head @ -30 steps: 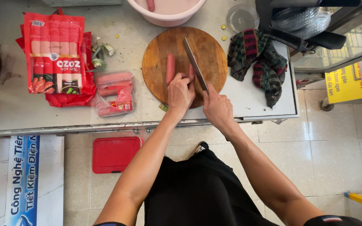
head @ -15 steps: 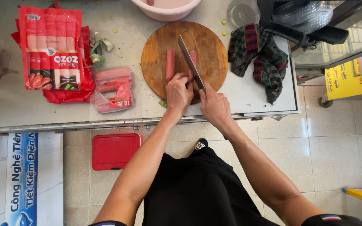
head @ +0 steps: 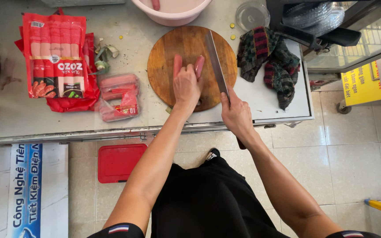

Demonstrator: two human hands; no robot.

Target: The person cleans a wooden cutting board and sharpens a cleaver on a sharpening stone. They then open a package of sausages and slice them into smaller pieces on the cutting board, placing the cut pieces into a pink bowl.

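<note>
Here, the right hand (head: 236, 115) closes its fingers around a cleaver (head: 216, 66), blade laid across a round wooden cutting board (head: 164, 66) on the desk (head: 31, 119). Just beside it, the left hand's (head: 186, 86) fingers press two pink sausages (head: 177, 64) flat on the board.

Counts around the round wooden cutting board (head: 173, 75): two sausages (head: 177, 64) lay on it, one knife (head: 216, 61) across it, one pink basin (head: 173, 11) above, one checked cloth (head: 270, 61) right, two sausage packs (head: 58, 57) left.
</note>
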